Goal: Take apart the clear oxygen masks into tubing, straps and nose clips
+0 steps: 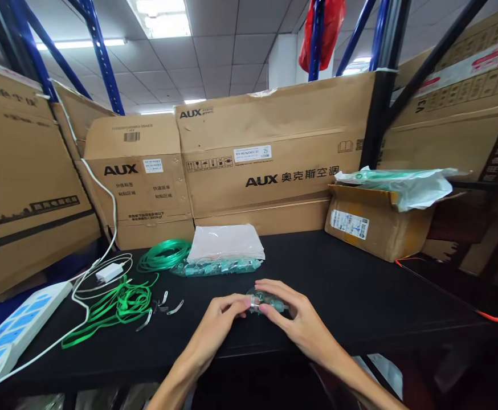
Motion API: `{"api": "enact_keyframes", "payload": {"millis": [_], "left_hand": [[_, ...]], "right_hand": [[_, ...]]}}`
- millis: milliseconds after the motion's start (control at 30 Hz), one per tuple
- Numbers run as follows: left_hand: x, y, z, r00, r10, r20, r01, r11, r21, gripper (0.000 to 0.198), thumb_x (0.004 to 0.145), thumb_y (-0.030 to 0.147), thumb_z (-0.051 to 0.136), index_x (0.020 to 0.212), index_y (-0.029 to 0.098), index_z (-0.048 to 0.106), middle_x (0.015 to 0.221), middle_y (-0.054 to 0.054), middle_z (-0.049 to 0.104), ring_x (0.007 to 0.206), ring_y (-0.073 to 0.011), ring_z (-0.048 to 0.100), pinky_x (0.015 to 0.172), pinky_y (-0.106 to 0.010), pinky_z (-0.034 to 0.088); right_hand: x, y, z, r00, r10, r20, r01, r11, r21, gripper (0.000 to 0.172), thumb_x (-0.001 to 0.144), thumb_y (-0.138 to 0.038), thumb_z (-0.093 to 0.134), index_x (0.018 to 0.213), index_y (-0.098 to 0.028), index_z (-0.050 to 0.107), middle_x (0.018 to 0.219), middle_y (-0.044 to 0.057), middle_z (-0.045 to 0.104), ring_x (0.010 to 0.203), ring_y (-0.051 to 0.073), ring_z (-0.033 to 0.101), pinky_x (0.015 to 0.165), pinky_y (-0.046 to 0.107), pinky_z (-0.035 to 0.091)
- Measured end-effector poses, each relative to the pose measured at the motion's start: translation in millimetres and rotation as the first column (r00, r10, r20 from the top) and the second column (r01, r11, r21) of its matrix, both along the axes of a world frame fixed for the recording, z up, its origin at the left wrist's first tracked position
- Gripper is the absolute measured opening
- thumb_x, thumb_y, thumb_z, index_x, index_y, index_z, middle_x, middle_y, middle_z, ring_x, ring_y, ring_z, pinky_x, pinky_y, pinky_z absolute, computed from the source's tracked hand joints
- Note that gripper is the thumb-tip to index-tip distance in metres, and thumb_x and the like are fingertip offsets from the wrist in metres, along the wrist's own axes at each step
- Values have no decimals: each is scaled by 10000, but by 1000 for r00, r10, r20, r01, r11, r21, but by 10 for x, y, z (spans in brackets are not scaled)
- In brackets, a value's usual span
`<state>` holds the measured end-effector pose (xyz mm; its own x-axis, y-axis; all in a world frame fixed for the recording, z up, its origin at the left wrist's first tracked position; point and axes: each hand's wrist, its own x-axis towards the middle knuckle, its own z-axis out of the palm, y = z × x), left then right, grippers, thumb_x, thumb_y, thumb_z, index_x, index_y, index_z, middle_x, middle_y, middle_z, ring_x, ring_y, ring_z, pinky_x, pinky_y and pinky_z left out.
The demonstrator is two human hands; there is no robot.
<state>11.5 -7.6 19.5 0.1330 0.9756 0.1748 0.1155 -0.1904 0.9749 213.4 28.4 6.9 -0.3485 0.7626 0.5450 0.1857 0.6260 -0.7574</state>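
Both my hands meet over the middle of the black table (351, 285). My left hand (221, 322) and my right hand (289, 316) pinch a small clear plastic mask (262, 300) with a green fitting and a metal strip, holding it just above the tabletop. Their fingers cover most of it. To the left lie loose green elastic straps (116, 307) and a few small metal clips (163, 304). Behind them sit a coil of green tubing (163, 254) and a stack of clear bags (225, 242) on top of bagged green parts (215, 266).
Large AUX cardboard boxes (270, 159) wall off the back of the table. An open smaller carton (372, 222) with a plastic bag of green parts stands at the right. A white power strip (13, 330), charger (109, 273) and cable lie at the left. A red wire (445, 290) crosses the right side.
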Motion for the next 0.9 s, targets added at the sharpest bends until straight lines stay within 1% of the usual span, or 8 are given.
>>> {"api": "enact_keyframes", "payload": {"millis": [167, 300, 400, 500, 567, 667, 767, 900], "left_hand": [[-17, -8, 7, 1000, -3, 25, 3, 1000, -9, 321, 962, 399, 623, 1079, 198, 844, 1035, -58, 785, 981, -242, 597, 892, -330, 451], [-29, -8, 2, 1000, 12, 3, -12, 1000, 25, 270, 961, 330, 619, 1042, 204, 844, 982, -37, 776, 931, -212, 589, 867, -305, 434], [-21, 9, -41, 1000, 0, -18, 1, 999, 46, 272, 964, 318, 597, 1047, 189, 822, 935, -35, 770, 759, -171, 613, 702, -267, 454], [3, 35, -111, 999, 2, -41, 0, 999, 49, 280, 962, 363, 610, 1084, 169, 771, 811, -35, 762, 553, -132, 588, 511, -224, 409], [23, 47, -155, 998, 18, -57, -15, 998, 57, 281, 960, 390, 635, 1084, 164, 747, 705, -21, 740, 455, -109, 546, 449, -201, 377], [57, 40, -193, 996, 75, -48, -70, 993, 90, 274, 958, 413, 656, 1101, 183, 699, 808, -33, 750, 462, -104, 603, 400, -172, 361], [89, -2, -193, 992, 127, -14, -124, 984, 131, 236, 968, 415, 652, 1060, 198, 653, 1025, -59, 734, 620, -140, 738, 437, -167, 445], [120, -63, -157, 995, 97, -16, -94, 985, 147, 187, 973, 360, 677, 1013, 183, 723, 893, -33, 758, 707, -175, 779, 657, -244, 607]], "right_hand": [[-40, -21, 15, 997, -76, 21, 76, 997, -14, 268, 972, -406, 688, 1175, -265, 790, 1214, 83, 763, 1127, 278, 724, 1032, 422, 558], [-35, 2, 15, 998, -44, 33, 45, 999, -31, 284, 965, -401, 691, 1192, -259, 787, 1209, 80, 786, 1129, 273, 735, 1007, 402, 575], [-22, 17, 8, 999, -7, 36, 9, 999, -47, 278, 958, -391, 691, 1180, -260, 795, 1194, 68, 807, 1114, 265, 750, 989, 381, 592], [-39, 6, 9, 999, -11, 38, 14, 997, -70, 281, 940, -353, 692, 1183, -257, 796, 1149, 56, 832, 1044, 260, 778, 965, 384, 608], [-65, -10, 11, 999, -41, 30, 43, 996, -80, 282, 915, -306, 688, 1165, -247, 802, 1140, 56, 841, 1040, 271, 784, 982, 404, 602], [-97, -22, 9, 997, -80, 16, 81, 993, -87, 277, 885, -274, 681, 1123, -235, 817, 1136, 58, 845, 1064, 286, 782, 989, 407, 596], [-100, -11, -2, 994, -112, 8, 112, 989, -94, 259, 891, -301, 687, 1099, -228, 823, 1130, 63, 847, 1060, 293, 784, 967, 405, 600], [-76, 16, -19, 990, -144, -3, 143, 985, -95, 247, 907, -317, 687, 1088, -217, 822, 1128, 72, 846, 1053, 302, 784, 946, 410, 602]]}}
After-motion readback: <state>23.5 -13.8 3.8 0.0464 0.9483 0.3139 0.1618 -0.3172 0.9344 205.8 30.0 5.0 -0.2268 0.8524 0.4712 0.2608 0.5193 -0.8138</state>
